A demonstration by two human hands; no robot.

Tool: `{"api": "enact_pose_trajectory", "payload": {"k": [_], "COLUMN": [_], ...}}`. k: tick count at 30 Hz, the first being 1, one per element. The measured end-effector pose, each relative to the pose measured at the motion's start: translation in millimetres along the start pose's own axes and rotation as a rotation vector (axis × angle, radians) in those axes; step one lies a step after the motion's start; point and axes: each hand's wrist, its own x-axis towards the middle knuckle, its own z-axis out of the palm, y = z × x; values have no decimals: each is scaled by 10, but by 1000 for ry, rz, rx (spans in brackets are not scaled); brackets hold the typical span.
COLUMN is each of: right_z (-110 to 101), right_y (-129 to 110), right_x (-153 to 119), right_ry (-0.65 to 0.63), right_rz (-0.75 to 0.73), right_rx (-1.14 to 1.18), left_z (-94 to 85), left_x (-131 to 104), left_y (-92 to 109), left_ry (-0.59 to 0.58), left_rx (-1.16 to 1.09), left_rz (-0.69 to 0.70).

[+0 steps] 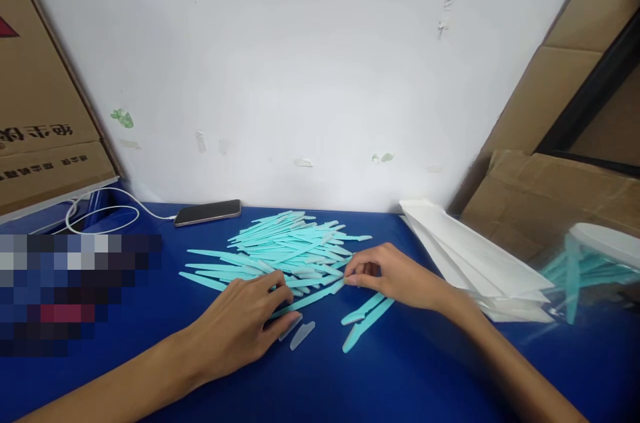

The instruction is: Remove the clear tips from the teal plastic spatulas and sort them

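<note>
Turquoise eyebrow razors lie in a loose pile (285, 240) on the blue table. My right hand (390, 273) has its thumb and index finger closed on the pale blade end of one eyebrow razor (315, 298) at the pile's near side. The handle of that razor runs toward my left hand (245, 320), where its end is hidden. My left fingers are loosely curled, with thumb and index finger apart. A small clear blade cap (291, 328) is at the left thumb tip, and another clear cap (303, 335) lies beside it. Two separate razors (367, 324) rest below my right hand.
A phone (207, 212) with a white cable (143, 203) lies by the wall. White paper sheets or envelopes (475, 263) and a clear container of razors (595, 263) are at the right. Cardboard boxes (45, 76) stand on both sides. A pixelated area covers the left edge.
</note>
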Motion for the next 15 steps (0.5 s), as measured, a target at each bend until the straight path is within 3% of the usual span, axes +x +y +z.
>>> {"api": "enact_pose_trajectory", "payload": {"k": [10,15], "right_z": [9,-6], "right_y": [-26,-50], "right_x": [-17,-5], "right_ry": [75,106], "right_rz": [-21,-15], "right_rx": [-49,-61], "left_z": [55,45], "left_x": [6,13], "left_y": [-13,-38], "left_ry": [-10,-3], "left_rx": [256,273], "left_rz": [114,80]}}
